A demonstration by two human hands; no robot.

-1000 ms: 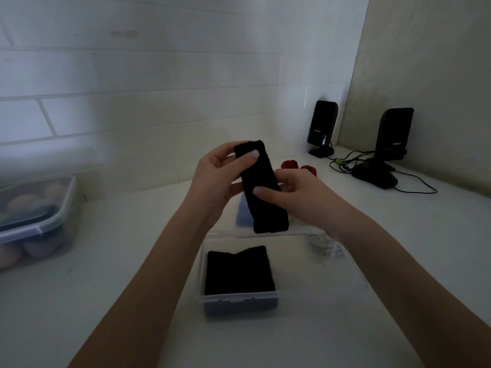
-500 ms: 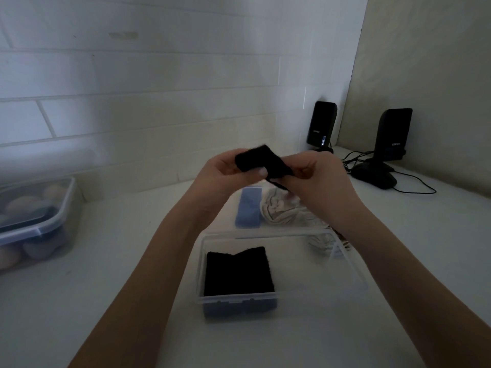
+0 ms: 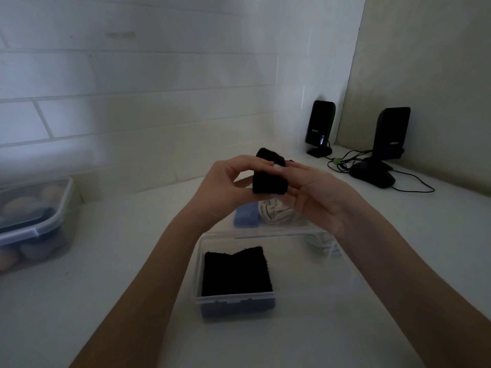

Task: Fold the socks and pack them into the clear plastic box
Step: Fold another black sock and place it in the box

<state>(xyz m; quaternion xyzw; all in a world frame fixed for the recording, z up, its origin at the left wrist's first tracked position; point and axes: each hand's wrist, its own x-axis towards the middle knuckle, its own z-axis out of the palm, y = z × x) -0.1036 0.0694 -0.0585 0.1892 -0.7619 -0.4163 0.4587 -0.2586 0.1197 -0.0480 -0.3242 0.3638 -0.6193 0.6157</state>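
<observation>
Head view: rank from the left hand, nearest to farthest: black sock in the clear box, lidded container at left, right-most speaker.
From the left hand:
1. Black sock in the clear box, just below the hands, in the box's left part.
2. Lidded container, far left by the wall.
3. Right-most speaker, back right corner.

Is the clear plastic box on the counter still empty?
No, a folded black sock already lies in the left part of the clear plastic box, while both hands hold another black sock above it.
</observation>
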